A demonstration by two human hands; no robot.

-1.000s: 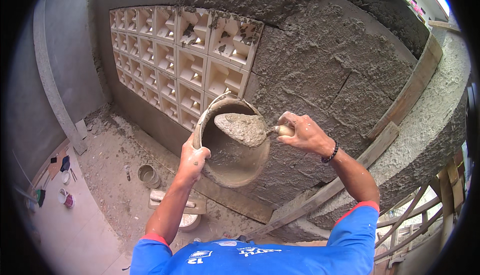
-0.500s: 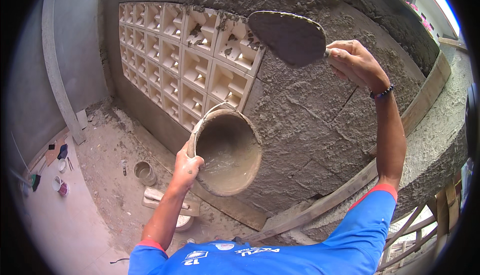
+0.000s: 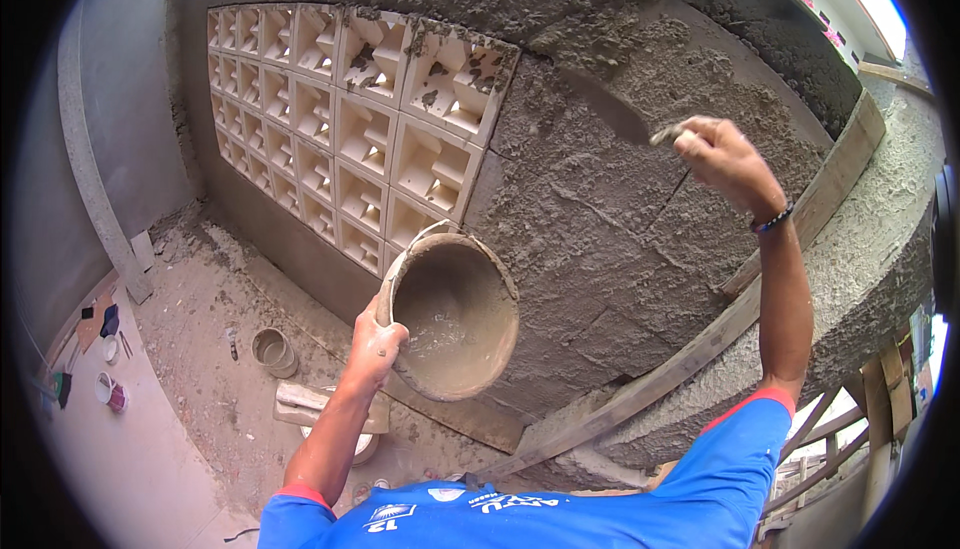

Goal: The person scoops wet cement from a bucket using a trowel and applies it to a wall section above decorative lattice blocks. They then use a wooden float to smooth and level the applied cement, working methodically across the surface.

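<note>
My left hand (image 3: 378, 341) grips the rim of a mortar-coated bucket (image 3: 455, 314), which is tilted so that its inside shows, with a little wet mortar at the bottom. Raised at the upper right, my right hand (image 3: 728, 164) is closed around the handle of a trowel (image 3: 612, 109). The trowel's blade is seen nearly edge-on, close to the rough mortar on the wall (image 3: 590, 219); whether it touches is unclear. Left of the blade, cream ventilation blocks (image 3: 362, 139) are set in the wall, and the upper ones carry splashes of mortar.
A wooden plank (image 3: 640, 389) runs along the wall's lower right edge. On the dusty floor stand a small grey bucket (image 3: 274, 351) and a wooden float (image 3: 318, 407) lying over a white pail. Farther left are a white-and-red pail (image 3: 112, 392) and a long upright board (image 3: 90, 159).
The trowel has turned from showing its broad face to nearly edge-on, and my right hand has dropped slightly. The bucket stays in my left hand. The view has shifted a little.
</note>
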